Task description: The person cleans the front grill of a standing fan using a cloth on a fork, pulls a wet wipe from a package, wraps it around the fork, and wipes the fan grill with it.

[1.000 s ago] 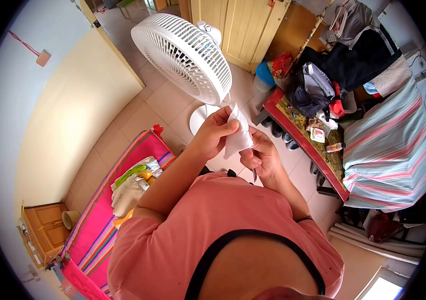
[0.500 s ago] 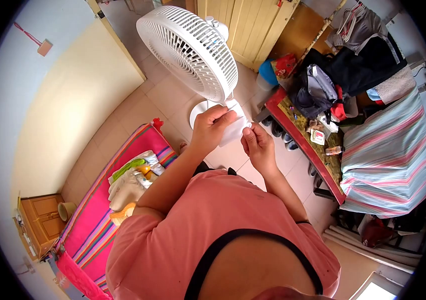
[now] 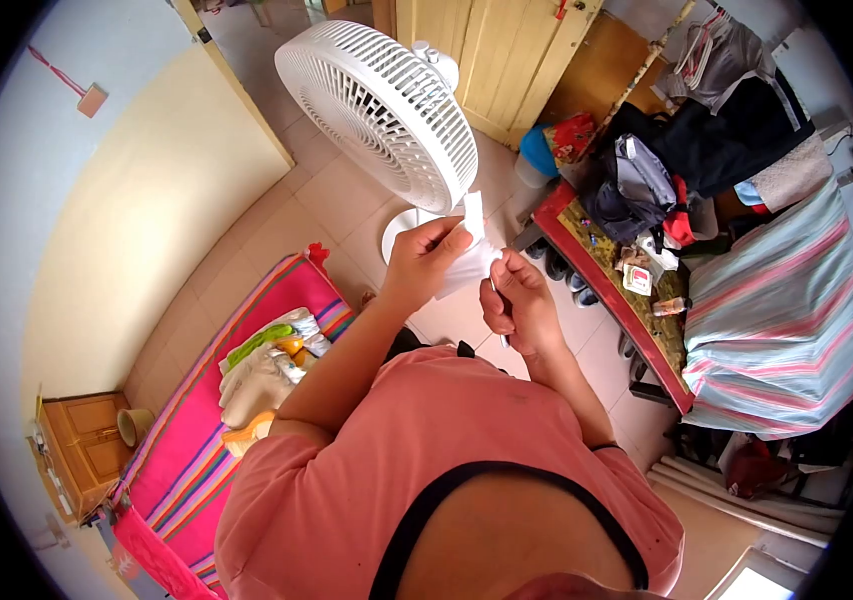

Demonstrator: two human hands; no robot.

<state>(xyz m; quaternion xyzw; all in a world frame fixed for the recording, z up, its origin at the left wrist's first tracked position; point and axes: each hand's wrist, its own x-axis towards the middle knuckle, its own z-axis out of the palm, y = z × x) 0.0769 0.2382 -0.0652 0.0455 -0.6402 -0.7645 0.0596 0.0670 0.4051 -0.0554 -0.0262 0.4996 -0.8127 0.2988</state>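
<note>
My left hand (image 3: 429,262) pinches a piece of thin white material (image 3: 467,270) between thumb and fingers, and a narrow white flap stands up above the thumb. Close on the right, my right hand (image 3: 521,300) is closed round a slim, light-coloured tool (image 3: 504,340), whose lower end sticks out below the fingers. The right fingertips are at the right edge of the white material. Whether they also grip it I cannot tell. Both hands are raised in front of the pink shirt.
A white standing fan (image 3: 377,115) is just beyond my hands. On the left lies a bed with a striped pink cover (image 3: 172,475) and folded clothes (image 3: 257,385). At right, a red-edged table (image 3: 637,345) holds bags and small items, with shoes (image 3: 557,262) beneath.
The white material has been turned and spread between my hands, and a narrow flap now points up. My right hand has shifted slightly, and the slim tool shows again below its fingers.
</note>
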